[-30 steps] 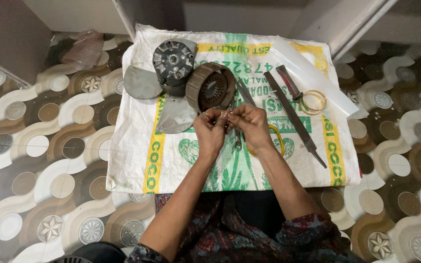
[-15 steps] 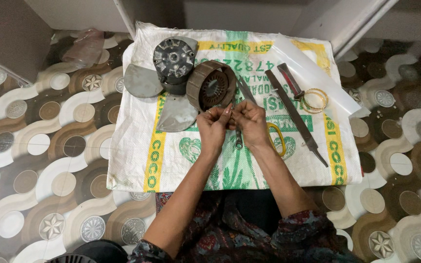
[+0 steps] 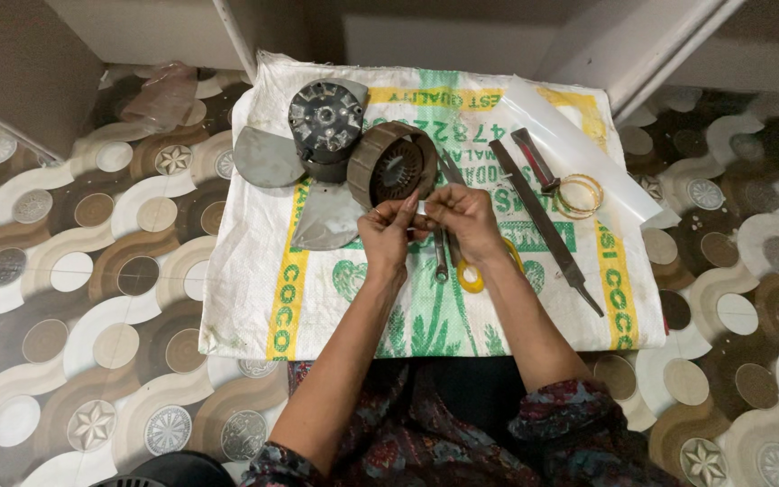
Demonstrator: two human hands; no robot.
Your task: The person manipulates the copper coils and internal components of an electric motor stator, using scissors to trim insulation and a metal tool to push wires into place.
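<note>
My left hand (image 3: pixel 388 236) and my right hand (image 3: pixel 463 218) meet over the middle of a white woven sack (image 3: pixel 254 289) spread on the floor. Between the fingertips of both hands is a small pale strip, too small to make out. Just beyond the hands lies a round brown motor stator (image 3: pixel 392 166) with a dark slotted core. Under my right hand lie yellow-handled scissors (image 3: pixel 472 278) and a grey metal tool (image 3: pixel 441 257).
A grey fan blade unit with a ribbed hub (image 3: pixel 322 122) sits at the sack's far left. A long dark file (image 3: pixel 543 224), a red-handled tool (image 3: pixel 534 158), two gold bangles (image 3: pixel 579 194) and a white sheet (image 3: pixel 579 144) lie right. Patterned tile floor (image 3: pixel 74 298) surrounds it.
Both hands stay together above the sack, with only slight finger movement on the small strip. Nothing else has moved.
</note>
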